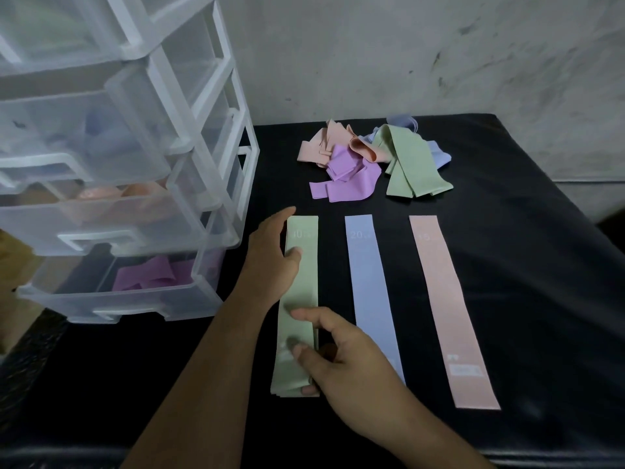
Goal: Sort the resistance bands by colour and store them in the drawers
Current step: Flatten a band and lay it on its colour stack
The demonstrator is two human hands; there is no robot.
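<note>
Both hands on a green band [304,289] laid flat on the black bench [524,265].

The drawers [135,164] are cut off at the left and top, their contents blurred behind frosted plastic; the print on the bands is hard to read. The green band lies lengthwise toward the bench's front edge, left of a blue band [372,292] and a pink band [443,292]. The left hand [270,258] lies open on its far half, thumb on top. The right hand [341,360] pinches its near end, bent fingers [297,314] above. A mixed pile [365,160] sits near the back edge.
</note>
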